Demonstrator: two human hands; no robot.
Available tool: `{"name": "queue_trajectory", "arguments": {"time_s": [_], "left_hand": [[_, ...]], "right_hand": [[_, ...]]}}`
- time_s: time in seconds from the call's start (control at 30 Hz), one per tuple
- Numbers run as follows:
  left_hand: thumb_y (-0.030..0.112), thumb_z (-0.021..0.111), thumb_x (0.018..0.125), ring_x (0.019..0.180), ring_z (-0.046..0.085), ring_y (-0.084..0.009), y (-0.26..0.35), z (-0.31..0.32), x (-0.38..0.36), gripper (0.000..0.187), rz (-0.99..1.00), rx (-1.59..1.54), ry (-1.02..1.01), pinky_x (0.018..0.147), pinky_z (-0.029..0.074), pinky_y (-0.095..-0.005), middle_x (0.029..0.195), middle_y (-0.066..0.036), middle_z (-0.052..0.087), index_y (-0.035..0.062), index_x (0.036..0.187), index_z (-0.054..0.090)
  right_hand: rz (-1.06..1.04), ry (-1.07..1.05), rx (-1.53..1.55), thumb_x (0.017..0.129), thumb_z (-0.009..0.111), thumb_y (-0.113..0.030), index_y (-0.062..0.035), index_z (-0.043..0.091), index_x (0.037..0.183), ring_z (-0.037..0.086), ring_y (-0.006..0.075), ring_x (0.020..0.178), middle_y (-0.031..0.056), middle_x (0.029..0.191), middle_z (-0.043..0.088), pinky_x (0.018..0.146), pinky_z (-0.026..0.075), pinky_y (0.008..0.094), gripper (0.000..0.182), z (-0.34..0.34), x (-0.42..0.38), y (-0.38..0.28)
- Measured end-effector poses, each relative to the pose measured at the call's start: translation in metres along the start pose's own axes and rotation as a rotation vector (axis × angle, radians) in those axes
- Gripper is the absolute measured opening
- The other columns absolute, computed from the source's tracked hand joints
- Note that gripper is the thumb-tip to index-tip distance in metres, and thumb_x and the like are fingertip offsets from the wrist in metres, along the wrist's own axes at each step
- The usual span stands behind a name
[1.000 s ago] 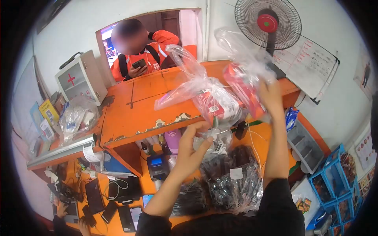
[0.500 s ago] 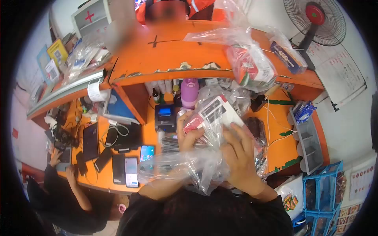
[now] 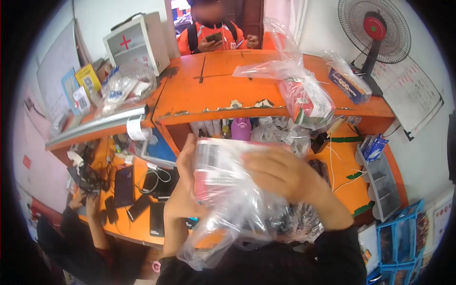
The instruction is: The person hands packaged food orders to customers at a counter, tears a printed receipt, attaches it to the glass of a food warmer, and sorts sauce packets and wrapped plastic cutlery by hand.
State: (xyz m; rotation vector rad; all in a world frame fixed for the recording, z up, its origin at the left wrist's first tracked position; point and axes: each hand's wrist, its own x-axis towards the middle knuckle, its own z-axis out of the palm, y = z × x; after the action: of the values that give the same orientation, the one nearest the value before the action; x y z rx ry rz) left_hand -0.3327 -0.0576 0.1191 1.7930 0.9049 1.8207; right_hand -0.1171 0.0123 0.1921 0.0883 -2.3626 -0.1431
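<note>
On the far worktop [image 3: 213,90] a bagged box [image 3: 306,102] lies right of centre, a smaller packet [image 3: 349,83] further right beside the fan [image 3: 375,28]. A cabinet [image 3: 137,42] stands far left. Phones [image 3: 124,185] lie on the near desk [image 3: 349,183], below left.

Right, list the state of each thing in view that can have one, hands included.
left hand: gripping the bagged box's left side
right hand: spread over the bagged box
bagged box: held up between both hands
bagged red box: lying on the counter
fan: upright; spinning or not, cannot tell
first-aid cabinet: shut
</note>
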Motion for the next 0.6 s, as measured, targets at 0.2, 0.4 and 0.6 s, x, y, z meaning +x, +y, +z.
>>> {"name": "queue_trajectory", "arguments": {"time_s": [0.2, 0.4, 0.6], "left_hand": [[0.018, 0.069, 0.058, 0.114, 0.033, -0.0307, 0.002, -0.010, 0.071, 0.090, -0.002, 0.478, 0.438, 0.091, 0.033, -0.0420, 0.124, -0.023, 0.027, 0.0026, 0.131, 0.017], [0.057, 0.046, 0.074, 0.127, 0.004, -0.0413, -0.083, -0.047, 0.184, 0.082, -0.502, 1.616, 0.095, 0.100, 0.008, -0.0515, 0.138, -0.021, 0.010, 0.0071, 0.133, 0.018], [0.037, 0.044, 0.078, 0.129, 0.010, -0.0333, -0.205, -0.118, 0.314, 0.068, -0.523, 1.784, -0.303, 0.104, 0.013, -0.0440, 0.139, -0.015, 0.016, 0.0083, 0.133, 0.018]], "right_hand": [[0.049, 0.215, -0.230, 0.067, 0.058, -0.007, -0.0010, 0.049, 0.100, 0.046, 0.0297, 0.105, 0.0147, 0.110, 0.048, 0.085, 0.040, 0.0375, 0.035, 0.000, 0.076, 0.083], [0.391, 0.232, -0.048, 0.068, 0.061, -0.007, -0.0031, 0.046, 0.109, 0.043, 0.0331, 0.106, 0.0162, 0.114, 0.043, 0.087, 0.039, 0.0383, 0.044, -0.008, 0.020, 0.053], [0.521, 0.227, -0.033, 0.066, 0.064, -0.007, -0.0024, 0.051, 0.097, 0.049, 0.0299, 0.094, 0.0129, 0.099, 0.052, 0.079, 0.041, 0.0372, 0.033, -0.027, -0.059, 0.031]]}}
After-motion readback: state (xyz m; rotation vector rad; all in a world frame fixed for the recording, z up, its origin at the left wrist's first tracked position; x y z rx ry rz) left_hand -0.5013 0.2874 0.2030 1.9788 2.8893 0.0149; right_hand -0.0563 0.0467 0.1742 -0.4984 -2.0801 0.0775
